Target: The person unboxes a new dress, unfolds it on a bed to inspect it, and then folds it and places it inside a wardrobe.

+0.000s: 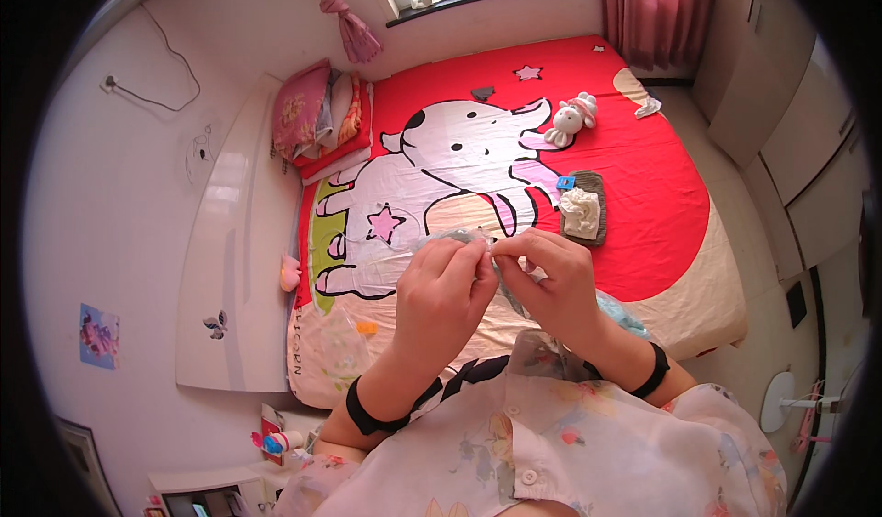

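Note:
My left hand (441,293) and my right hand (555,282) meet fingertip to fingertip above the bed. Both pinch a small clear piece (488,241), too small and too covered by fingers to identify. Behind my left fingers shows some crumpled greyish see-through material (451,235), mostly hidden by the hands. A thin white cord loops over the bedsheet (475,165) to the left of it. Light-blue material (623,315) lies beyond my right forearm, partly covered.
A plush toy (570,118) and a grey-brown corduroy piece (594,234) carrying cream cloth (580,212) and a small blue packet (566,183) lie on the bed. Folded bedding (324,117) is stacked by the headboard (227,255). An orange piece (366,327) rests at near left.

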`<move>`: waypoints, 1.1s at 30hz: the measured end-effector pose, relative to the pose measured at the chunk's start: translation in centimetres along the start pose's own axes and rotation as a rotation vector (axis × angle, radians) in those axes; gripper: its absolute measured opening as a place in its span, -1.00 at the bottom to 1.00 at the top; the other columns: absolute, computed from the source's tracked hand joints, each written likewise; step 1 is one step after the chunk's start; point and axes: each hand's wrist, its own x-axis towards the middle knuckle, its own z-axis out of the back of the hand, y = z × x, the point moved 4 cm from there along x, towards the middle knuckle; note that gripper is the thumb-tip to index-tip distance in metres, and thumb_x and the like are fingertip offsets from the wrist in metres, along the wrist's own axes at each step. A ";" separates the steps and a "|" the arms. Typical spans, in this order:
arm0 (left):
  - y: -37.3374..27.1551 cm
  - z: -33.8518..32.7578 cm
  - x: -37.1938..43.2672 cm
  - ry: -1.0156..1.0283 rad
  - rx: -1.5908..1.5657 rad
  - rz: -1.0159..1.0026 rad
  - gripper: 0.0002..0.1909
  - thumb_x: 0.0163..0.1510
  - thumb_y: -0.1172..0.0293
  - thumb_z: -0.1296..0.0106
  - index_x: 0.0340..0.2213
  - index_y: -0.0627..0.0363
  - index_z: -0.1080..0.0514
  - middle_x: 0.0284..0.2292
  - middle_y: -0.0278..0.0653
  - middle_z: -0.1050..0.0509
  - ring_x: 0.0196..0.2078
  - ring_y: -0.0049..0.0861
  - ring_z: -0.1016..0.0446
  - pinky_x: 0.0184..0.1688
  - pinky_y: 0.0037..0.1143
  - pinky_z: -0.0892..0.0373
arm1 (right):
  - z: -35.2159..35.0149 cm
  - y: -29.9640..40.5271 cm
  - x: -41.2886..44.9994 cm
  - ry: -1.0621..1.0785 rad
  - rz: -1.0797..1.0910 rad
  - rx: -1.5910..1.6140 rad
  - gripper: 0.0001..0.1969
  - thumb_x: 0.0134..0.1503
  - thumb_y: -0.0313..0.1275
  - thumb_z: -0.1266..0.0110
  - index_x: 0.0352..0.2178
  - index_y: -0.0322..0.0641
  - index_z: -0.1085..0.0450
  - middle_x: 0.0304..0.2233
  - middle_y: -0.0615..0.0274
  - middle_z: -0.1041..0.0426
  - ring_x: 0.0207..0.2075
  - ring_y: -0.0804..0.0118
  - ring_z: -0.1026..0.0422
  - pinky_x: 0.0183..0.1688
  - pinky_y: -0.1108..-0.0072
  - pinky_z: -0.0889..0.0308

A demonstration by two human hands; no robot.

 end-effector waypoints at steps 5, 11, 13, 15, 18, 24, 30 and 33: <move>0.1 -0.6 0.4 0.048 -0.016 -0.070 -0.85 -0.23 0.61 -0.08 -0.51 0.26 -0.35 -0.57 -0.19 -0.35 -0.51 -0.30 -0.38 -0.47 -0.43 -0.34 | 0.0 0.0 -0.3 0.014 0.051 -0.099 -0.88 -0.14 -0.59 -0.09 -0.48 -0.25 -0.39 -0.58 0.19 -0.41 -0.56 0.24 -0.42 -0.54 0.56 -0.30; 2.2 -1.3 -0.5 -0.045 -0.082 0.069 -0.89 -0.24 0.64 -0.02 -0.54 0.24 -0.38 -0.62 -0.25 -0.35 -0.63 -0.43 -0.35 -0.59 -0.51 -0.30 | 0.3 -0.2 -0.3 -0.012 0.024 -0.121 -0.90 -0.16 -0.59 -0.09 -0.50 -0.26 -0.38 -0.61 0.19 -0.41 -0.59 0.26 -0.42 -0.56 0.56 -0.30; 4.0 -0.5 -0.3 -0.093 -0.109 0.243 -0.92 -0.22 0.63 -0.01 -0.55 0.25 -0.38 -0.64 -0.26 -0.35 -0.65 -0.52 -0.32 -0.61 -0.57 -0.26 | 0.6 -0.6 -0.5 -0.025 -0.013 -0.128 -0.91 -0.16 -0.58 -0.08 -0.51 -0.26 -0.38 -0.62 0.20 -0.40 -0.61 0.27 -0.42 -0.57 0.56 -0.30; 6.5 0.5 -0.5 -0.130 -0.374 0.609 -0.99 -0.14 0.59 0.00 -0.58 0.26 -0.41 -0.68 -0.31 -0.35 -0.69 -0.72 -0.26 -0.64 -0.68 -0.18 | 1.0 -1.4 -1.0 -0.014 -0.108 -0.148 -0.91 -0.16 -0.58 -0.08 -0.52 -0.27 -0.39 -0.64 0.20 -0.41 -0.64 0.33 -0.41 -0.59 0.59 -0.28; 4.2 0.7 0.0 0.047 -0.360 0.387 -0.95 -0.12 0.55 -0.04 -0.56 0.27 -0.38 -0.65 -0.30 -0.35 -0.65 -0.67 -0.29 -0.62 -0.65 -0.20 | 0.4 -2.0 -1.1 -0.028 -0.060 -0.105 -0.92 -0.14 -0.57 -0.08 -0.50 -0.27 -0.40 -0.63 0.21 -0.41 -0.67 0.37 -0.38 -0.61 0.63 -0.26; 2.8 -2.2 -1.0 0.265 -0.260 0.210 -0.74 -0.08 0.37 -0.10 -0.49 0.23 -0.23 -0.50 -0.12 -0.26 -0.41 -0.17 -0.28 -0.39 -0.36 -0.24 | 0.1 -2.0 -0.6 0.048 -0.138 -0.022 -0.94 -0.08 -0.57 -0.07 -0.49 -0.29 -0.41 -0.61 0.20 -0.43 -0.66 0.43 -0.36 -0.60 0.65 -0.24; 2.3 -2.5 0.2 0.241 -0.229 -0.103 -0.85 -0.05 0.54 -0.04 -0.52 0.26 -0.25 -0.55 -0.17 -0.24 -0.56 -0.34 -0.25 -0.51 -0.46 -0.21 | 0.5 -2.4 -0.9 0.118 -0.155 0.041 -0.93 -0.03 -0.58 -0.04 -0.43 -0.31 -0.40 -0.57 0.16 -0.42 -0.63 0.45 -0.34 -0.57 0.67 -0.22; 3.1 -2.8 0.2 0.301 -0.456 -0.014 -0.88 -0.06 0.57 -0.02 -0.49 0.27 -0.27 -0.58 -0.18 -0.23 -0.56 -0.36 -0.23 -0.52 -0.51 -0.18 | 0.7 -2.4 -1.0 0.109 -0.155 -0.004 -0.93 -0.01 -0.58 -0.02 -0.42 -0.32 -0.39 -0.59 0.18 -0.40 -0.63 0.46 -0.32 -0.56 0.66 -0.22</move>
